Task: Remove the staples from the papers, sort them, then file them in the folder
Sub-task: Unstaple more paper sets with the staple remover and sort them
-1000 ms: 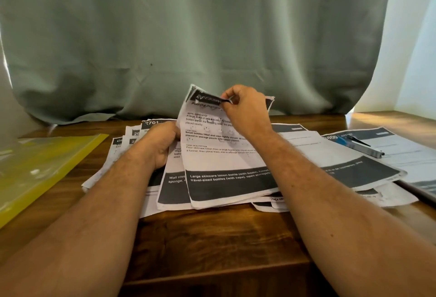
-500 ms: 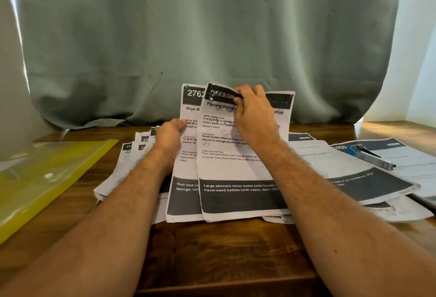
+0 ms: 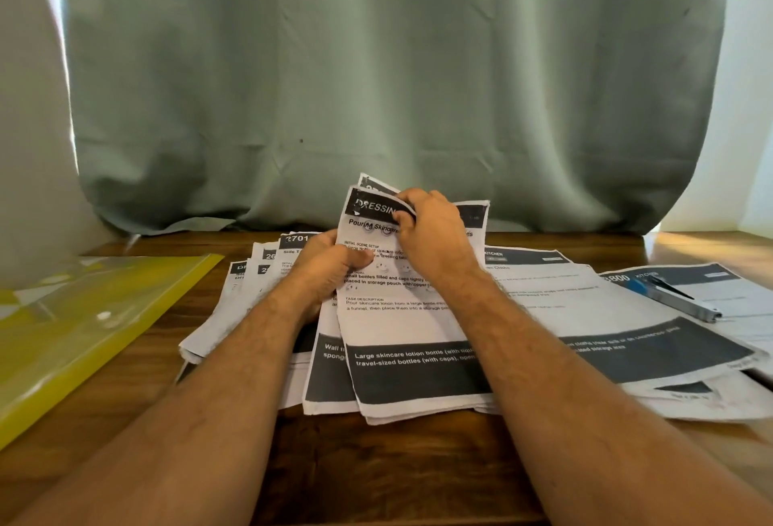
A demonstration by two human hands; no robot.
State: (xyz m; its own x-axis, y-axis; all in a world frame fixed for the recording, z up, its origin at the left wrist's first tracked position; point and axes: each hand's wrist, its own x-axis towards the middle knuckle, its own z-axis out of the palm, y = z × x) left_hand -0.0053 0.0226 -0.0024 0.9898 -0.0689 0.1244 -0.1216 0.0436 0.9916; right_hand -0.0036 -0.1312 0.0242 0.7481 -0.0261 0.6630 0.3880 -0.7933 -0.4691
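Held set: a few printed sheets [image 3: 401, 329] stand tilted up at frame centre, lower edges resting on the table [image 3: 376, 463], top edge lifted toward the camera so the stapled corner can be worked.
Left hand [image 3: 330, 270]: curled round the set's left edge at mid-height, thumb on the front sheet; in my judgement it braces the pages so they do not slide while the other hand pulls.
Right hand [image 3: 435, 233]: fingers bent over the top of the front sheet, pinching its dark header strip and curling it forward; probably peeling the page at the staple, though no staple is visible.
Sorted pile [image 3: 259, 274]: fanned sheets lie flat just left of the held set, headers staggered, likely so each number can be read.
Loose sheets [image 3: 606, 316]: spread flat across the right of the frame, partly under the right forearm.
Tool [image 3: 669, 297]: a slim blue-and-grey tool lies on the far-right paper, well apart from both hands; I cannot tell what it is.
Folder [image 3: 83, 325]: yellow and translucent, flat at left of frame, closed as far as I can tell.
Stage: still separating pages; filing not yet begun.
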